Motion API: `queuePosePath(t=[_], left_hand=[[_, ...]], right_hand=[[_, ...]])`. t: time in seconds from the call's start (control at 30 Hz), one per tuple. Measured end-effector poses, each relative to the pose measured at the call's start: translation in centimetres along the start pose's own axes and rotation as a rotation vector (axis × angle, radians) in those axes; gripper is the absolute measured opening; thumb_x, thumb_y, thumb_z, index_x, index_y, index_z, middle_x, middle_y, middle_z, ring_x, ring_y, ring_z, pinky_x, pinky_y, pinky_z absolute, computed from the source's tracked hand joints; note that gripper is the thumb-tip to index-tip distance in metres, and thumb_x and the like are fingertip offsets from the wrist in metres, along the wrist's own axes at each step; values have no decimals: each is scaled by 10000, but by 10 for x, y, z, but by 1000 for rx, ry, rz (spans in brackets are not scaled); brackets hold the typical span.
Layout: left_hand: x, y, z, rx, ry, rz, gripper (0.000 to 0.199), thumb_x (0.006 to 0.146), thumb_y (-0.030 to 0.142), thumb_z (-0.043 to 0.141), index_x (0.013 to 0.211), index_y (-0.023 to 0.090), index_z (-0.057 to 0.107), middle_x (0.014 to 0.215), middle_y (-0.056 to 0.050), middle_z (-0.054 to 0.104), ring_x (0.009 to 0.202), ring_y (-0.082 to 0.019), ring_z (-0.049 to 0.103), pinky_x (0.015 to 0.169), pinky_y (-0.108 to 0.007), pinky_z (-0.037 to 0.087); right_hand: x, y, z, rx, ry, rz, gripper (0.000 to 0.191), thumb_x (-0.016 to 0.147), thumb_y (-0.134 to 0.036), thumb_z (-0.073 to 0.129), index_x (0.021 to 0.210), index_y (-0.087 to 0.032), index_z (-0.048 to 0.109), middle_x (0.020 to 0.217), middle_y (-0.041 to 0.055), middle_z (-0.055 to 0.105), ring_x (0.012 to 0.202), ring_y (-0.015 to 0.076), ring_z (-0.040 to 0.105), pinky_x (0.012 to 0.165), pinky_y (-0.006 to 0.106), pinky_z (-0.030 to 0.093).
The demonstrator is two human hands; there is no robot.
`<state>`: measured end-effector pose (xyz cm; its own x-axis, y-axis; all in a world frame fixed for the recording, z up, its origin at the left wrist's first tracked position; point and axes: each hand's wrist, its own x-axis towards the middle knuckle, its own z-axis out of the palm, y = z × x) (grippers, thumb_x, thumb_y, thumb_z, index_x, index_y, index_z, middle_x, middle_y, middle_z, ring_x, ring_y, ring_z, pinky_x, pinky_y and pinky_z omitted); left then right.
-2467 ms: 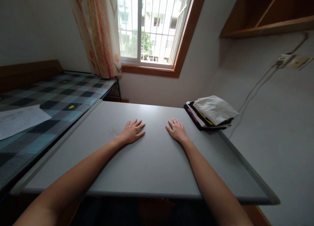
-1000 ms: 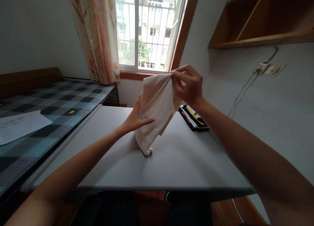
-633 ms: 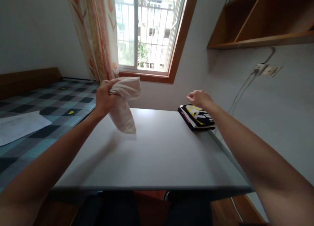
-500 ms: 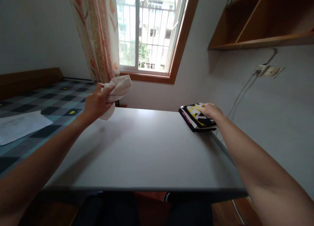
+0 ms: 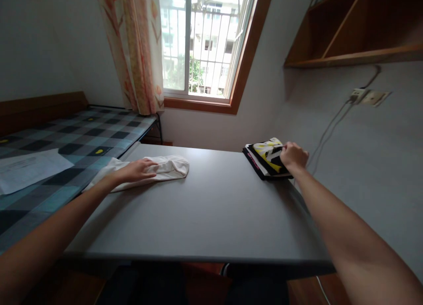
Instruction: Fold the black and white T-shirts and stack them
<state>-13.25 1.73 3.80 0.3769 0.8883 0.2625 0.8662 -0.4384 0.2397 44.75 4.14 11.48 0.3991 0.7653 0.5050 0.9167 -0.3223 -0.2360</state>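
At far left, a bed (image 5: 112, 131) with a checked cover in blue, grey and black carries a printed sheet of paper (image 5: 31, 168). A floral curtain (image 5: 140, 53) hangs beside a barred window (image 5: 209, 49), beyond the far edge of a pale grey surface (image 5: 211, 217). A white cloth (image 5: 173, 166) lies loosely bunched near the surface's far left corner, one end reaching the left edge. The left hand (image 5: 137, 170) is over it, palm down, grip relaxed with fingers slightly apart. At the far right corner sits a stack of folded fabrics (image 5: 257, 165), topped by a black, yellow and white printed cloth (image 5: 269, 151). The right hand (image 5: 295, 155) has its grip clamped on that cloth's right edge.
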Motion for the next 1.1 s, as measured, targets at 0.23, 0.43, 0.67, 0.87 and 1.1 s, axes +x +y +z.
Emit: queuePosePath(t=[0.23, 0.43, 0.67, 0.87, 1.1], left_hand=[[23, 23, -19, -262, 63, 59, 754, 829, 639, 552, 1398, 146, 539, 1264, -152, 663, 1096, -288, 654, 976, -435, 505], [42, 113, -29, -631, 182, 218, 1182, 692, 593, 792, 1593, 361, 62, 1538, -189, 398, 1289, -368, 546, 951, -535, 510], [62, 174, -61, -632, 605, 325, 956, 813, 493, 733, 1576, 278, 199, 1525, -104, 433, 1374, -298, 459, 1133, -434, 388], [34, 100, -108, -182, 834, -68, 524, 942, 313, 570, 1458, 274, 488, 1404, -53, 508, 1270, -279, 520, 1105, -415, 405], [15, 5, -50, 239, -150, -173, 857, 784, 618, 646, 1542, 345, 354, 1559, -123, 343, 1339, -420, 443, 1075, -497, 374]], right_hand=[[42, -55, -72, 700, 739, -28, 209, 966, -397, 453, 855, -256, 559, 908, 157, 624, 930, 316, 567, 862, 507, 435], [10, -162, -104, 987, 371, -551, 185, 907, -352, 614, 796, -215, 558, 816, 27, 628, 822, 186, 605, 798, 377, 511], [-49, -222, -101, 1062, -386, -791, 340, 840, -545, 690, 897, -210, 682, 810, 19, 704, 759, 163, 653, 711, 337, 565], [6, -114, -53, 521, -341, -486, 211, 847, -371, 672, 860, -166, 721, 898, 90, 745, 820, 205, 691, 796, 364, 547], [12, 15, 21, -46, -290, -65, 423, 881, -308, 595, 1258, -122, 647, 1239, 189, 678, 1135, 300, 635, 927, 379, 496]])
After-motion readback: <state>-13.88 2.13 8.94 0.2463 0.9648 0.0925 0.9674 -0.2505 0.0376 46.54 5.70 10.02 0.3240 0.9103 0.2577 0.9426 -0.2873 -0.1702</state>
